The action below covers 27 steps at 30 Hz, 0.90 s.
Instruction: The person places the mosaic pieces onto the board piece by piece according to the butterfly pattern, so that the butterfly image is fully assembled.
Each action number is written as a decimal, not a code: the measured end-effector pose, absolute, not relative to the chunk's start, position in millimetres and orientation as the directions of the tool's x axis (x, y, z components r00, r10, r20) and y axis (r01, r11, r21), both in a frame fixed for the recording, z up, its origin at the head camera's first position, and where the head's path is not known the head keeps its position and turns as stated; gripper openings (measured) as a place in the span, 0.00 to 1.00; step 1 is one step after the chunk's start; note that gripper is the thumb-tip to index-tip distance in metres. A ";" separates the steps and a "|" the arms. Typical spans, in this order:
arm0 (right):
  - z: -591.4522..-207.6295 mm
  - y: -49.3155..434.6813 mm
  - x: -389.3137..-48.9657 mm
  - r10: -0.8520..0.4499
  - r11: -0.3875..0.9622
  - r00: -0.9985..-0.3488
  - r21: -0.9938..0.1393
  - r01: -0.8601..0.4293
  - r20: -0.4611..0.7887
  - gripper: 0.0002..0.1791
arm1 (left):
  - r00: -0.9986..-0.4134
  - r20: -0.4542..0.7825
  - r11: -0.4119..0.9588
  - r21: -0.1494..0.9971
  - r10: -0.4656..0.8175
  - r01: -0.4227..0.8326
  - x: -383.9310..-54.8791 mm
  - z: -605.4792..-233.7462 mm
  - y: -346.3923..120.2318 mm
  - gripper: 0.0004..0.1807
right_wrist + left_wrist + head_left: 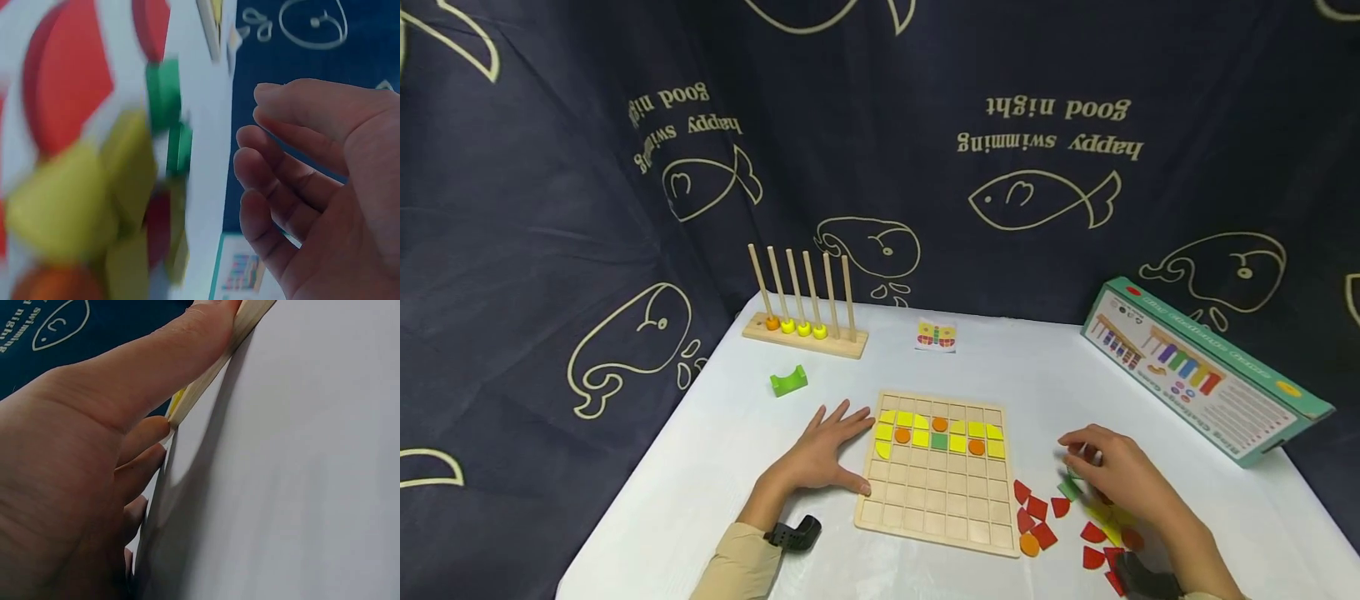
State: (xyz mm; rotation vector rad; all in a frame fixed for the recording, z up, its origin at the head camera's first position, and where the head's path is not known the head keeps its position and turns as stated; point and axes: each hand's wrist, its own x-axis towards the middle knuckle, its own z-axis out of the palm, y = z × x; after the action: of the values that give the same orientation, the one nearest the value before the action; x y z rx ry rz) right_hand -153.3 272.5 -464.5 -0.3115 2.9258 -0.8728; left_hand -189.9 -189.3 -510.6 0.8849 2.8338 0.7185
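A wooden grid board [936,502] lies in the middle of the table. Yellow pieces [920,437], orange discs [977,447] and one green square [939,441] fill part of its upper rows. My left hand [823,454] has its fingers spread at the board's left side, the thumb on the edge; the left wrist view shows the thumb against the wooden rim [245,330]. Over loose pieces at the right hovers my right hand [1112,471], fingers loosely bent. Nothing shows between them in the right wrist view, where green pieces [164,94] lie beside yellow pieces [62,203].
Red pieces [1043,535] and an orange disc [1029,545] lie right of the board. Behind it are a peg stand [842,343] with beads, a butterfly picture card [936,336] and a green curved block [789,381]. A game box [1195,367] stands at the right.
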 end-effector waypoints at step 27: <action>-475.8 325.1 -139.4 -0.109 0.859 -0.976 -0.512 0.005 -0.191 0.19 | -0.834 0.041 0.726 0.469 0.551 0.503 -190.3 -510.4 -189.8 0.61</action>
State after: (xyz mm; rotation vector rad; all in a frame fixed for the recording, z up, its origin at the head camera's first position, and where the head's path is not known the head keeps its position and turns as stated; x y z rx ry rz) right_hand -139.4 325.1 -475.8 -0.0799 2.8204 -0.7780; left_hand -190.3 -189.8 -510.4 0.8647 2.8240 0.7232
